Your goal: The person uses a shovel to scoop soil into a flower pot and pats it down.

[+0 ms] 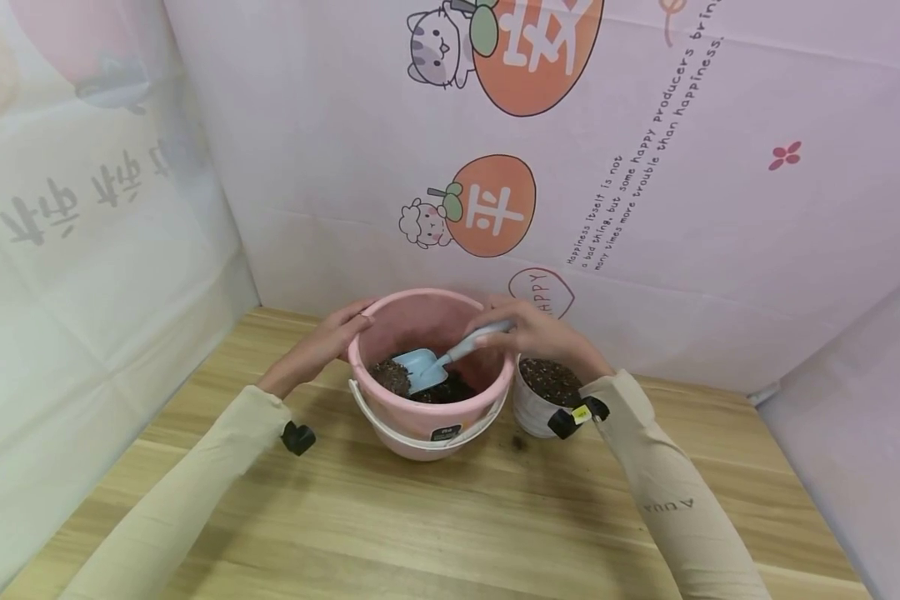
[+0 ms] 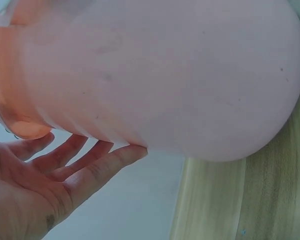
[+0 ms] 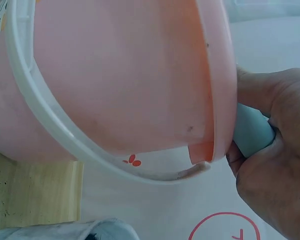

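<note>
Inside the pink bucket [image 1: 429,410] a light blue trowel [image 1: 422,367] lies against dark soil [image 1: 391,377], with some soil on its blade. My right hand [image 1: 534,330] grips the trowel's handle above the bucket's right rim. In the right wrist view, the handle end [image 3: 253,131] shows between thumb and fingers of that hand [image 3: 285,165]. My left hand [image 1: 332,340] holds the bucket's left side, thumb at the rim. The left wrist view has its fingers [image 2: 107,162] along the outer wall of the bucket [image 2: 190,80].
A whitish pot [image 1: 532,410] filled with dark soil [image 1: 551,380] stands right of the bucket, beneath my right wrist. The bucket's white handle [image 1: 420,444] hangs down in front. A few soil crumbs [image 1: 520,442] lie on the wooden table [image 1: 420,533]. A printed cloth [image 1: 330,150] hangs behind.
</note>
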`<control>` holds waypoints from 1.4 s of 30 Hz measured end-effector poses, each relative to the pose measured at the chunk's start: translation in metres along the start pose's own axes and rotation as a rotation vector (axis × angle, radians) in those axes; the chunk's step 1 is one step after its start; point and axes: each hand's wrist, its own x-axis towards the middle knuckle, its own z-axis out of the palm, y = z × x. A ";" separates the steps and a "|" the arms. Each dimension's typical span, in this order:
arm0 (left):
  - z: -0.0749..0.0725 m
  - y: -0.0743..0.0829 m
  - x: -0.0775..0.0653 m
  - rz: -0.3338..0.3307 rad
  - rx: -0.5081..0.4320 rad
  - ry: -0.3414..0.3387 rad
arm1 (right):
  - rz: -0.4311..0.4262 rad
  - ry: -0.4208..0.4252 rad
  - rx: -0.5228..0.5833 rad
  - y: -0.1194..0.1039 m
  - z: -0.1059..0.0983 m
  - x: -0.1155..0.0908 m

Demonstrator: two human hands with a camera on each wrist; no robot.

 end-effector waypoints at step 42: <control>0.001 -0.001 -0.004 0.008 0.005 0.044 | 0.219 0.343 0.032 0.023 -0.057 -0.084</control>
